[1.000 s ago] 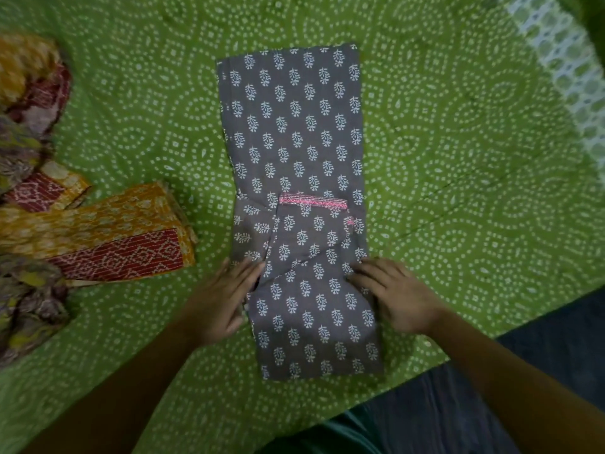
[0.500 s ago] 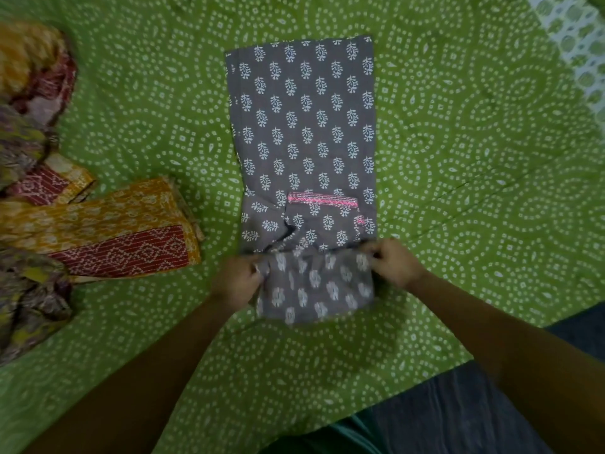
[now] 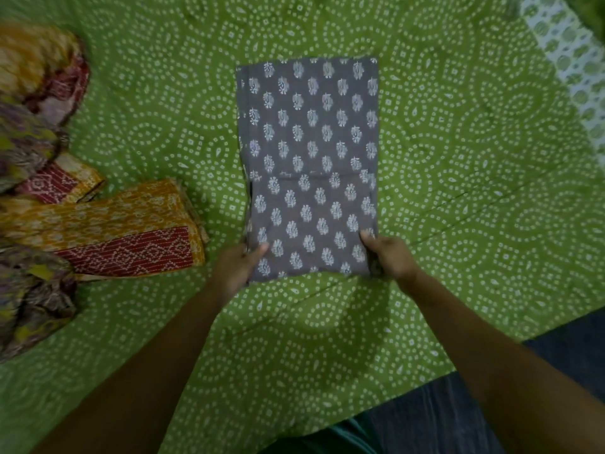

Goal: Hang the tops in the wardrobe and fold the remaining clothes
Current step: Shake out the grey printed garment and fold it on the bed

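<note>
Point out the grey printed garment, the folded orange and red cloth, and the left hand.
grey printed garment (image 3: 311, 126): head view, upper single layer.
folded orange and red cloth (image 3: 124, 231): head view, middle of its top face.
left hand (image 3: 234, 268): head view, back of the hand.

Both your hands are gripping near corners

Your left hand (image 3: 234, 268) is pinching the grey garment (image 3: 309, 165) at its near left corner, thumb lying on top; your right hand (image 3: 389, 257) is curling round the near right corner, both forearms reaching forward.
</note>
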The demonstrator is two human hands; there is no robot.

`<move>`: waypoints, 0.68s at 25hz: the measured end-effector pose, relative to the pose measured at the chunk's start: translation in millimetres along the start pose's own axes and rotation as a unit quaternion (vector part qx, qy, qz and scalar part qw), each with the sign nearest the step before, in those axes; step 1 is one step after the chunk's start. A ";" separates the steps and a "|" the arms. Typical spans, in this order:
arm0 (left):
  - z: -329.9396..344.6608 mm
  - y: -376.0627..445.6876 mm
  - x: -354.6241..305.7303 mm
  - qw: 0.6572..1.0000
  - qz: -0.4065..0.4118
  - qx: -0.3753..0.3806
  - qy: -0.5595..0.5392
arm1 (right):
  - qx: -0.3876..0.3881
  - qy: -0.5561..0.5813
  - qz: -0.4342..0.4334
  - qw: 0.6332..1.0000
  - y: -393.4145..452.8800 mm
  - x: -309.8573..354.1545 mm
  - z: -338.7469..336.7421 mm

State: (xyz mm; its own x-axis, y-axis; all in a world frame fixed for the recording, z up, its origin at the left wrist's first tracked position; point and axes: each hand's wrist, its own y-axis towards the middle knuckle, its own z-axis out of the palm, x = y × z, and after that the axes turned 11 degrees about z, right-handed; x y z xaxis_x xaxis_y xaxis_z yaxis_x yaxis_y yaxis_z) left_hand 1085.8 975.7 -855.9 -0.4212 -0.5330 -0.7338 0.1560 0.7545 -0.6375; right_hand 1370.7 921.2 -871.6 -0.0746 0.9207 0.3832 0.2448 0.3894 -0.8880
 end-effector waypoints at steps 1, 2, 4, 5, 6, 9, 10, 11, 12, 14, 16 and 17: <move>1.0 -16.4 9.2 1.000 0.011 0.013 -0.002 | 0.009 -0.026 0.009 1.000 -11.3 -16.7 2.0; 2.9 -31.6 20.5 0.999 0.020 0.029 -0.001 | 0.024 -0.046 0.021 0.998 -24.9 -34.1 5.3; 2.0 -54.6 44.7 0.999 0.024 0.037 0.000 | 0.046 -0.040 0.060 0.996 -47.9 -70.3 14.3; -2.1 -59.2 53.4 0.999 0.029 0.018 0.022 | 0.048 -0.021 0.049 0.997 -58.1 -81.0 15.5; -10.4 -61.2 59.2 0.993 0.071 -0.003 0.092 | 0.025 -0.012 0.011 1.000 -65.3 -88.9 14.0; -38.3 -47.9 44.4 0.823 0.324 0.040 0.466 | -0.128 -0.294 -0.215 0.922 -55.8 -87.9 -13.6; -43.9 -39.7 33.0 0.721 0.409 0.092 0.552 | -0.156 -0.420 -0.313 0.837 -47.1 -80.6 -22.6; -46.2 -30.4 22.5 0.627 0.477 0.149 0.597 | -0.152 -0.512 -0.387 0.751 -36.4 -73.1 -27.7; -45.1 -18.2 13.2 0.565 0.515 0.197 0.614 | -0.133 -0.573 -0.436 0.681 -27.3 -62.2 -29.1; -36.7 11.2 3.2 0.505 0.525 0.270 0.629 | -0.089 -0.647 -0.473 0.592 1.2 -40.6 -23.0; -29.2 35.8 -0.4 0.461 0.530 0.304 0.643 | -0.057 -0.667 -0.510 0.540 26.9 -18.3 -16.0; -28.6 47.1 -2.5 0.455 0.528 0.315 0.644 | -0.035 -0.664 -0.531 0.525 37.4 -10.2 -16.8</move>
State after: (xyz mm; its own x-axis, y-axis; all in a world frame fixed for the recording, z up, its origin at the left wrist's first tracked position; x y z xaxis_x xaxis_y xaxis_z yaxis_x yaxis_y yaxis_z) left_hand 1068.6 1023.6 -877.4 0.0745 0.9724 -0.2211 0.9340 -0.1457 -0.3261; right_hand 1396.9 925.9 -904.4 -0.8012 -0.5907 0.0962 -0.5864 0.7426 -0.3235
